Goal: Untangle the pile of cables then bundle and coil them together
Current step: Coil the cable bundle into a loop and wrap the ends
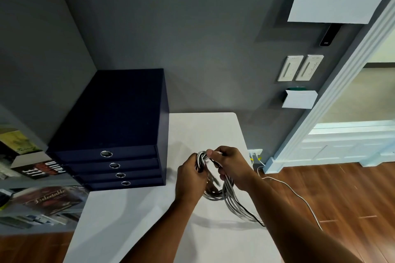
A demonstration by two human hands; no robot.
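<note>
— While the cables (226, 194) hang coiled over the table (149, 220), who grips what?
— Top-left of the coil: left hand (190, 179), fingers clenched round it. Top: right hand (230, 166) pinches a strand, other fingers curled round the loop. Can't tell if the loop's bottom touches the table.
— Readable text?
— Left of the box (111, 126): book (40, 170) spine, "LEE". Lower cover (51, 195): "Delectable", blurred.
— Edges, room?
— Box sits back-left on the table. Tabletop runs past the hands to the wall (192, 49). Right edge is just beside the right forearm; beyond it, wood floor (342, 198) with a loose white lead (299, 195).
</note>
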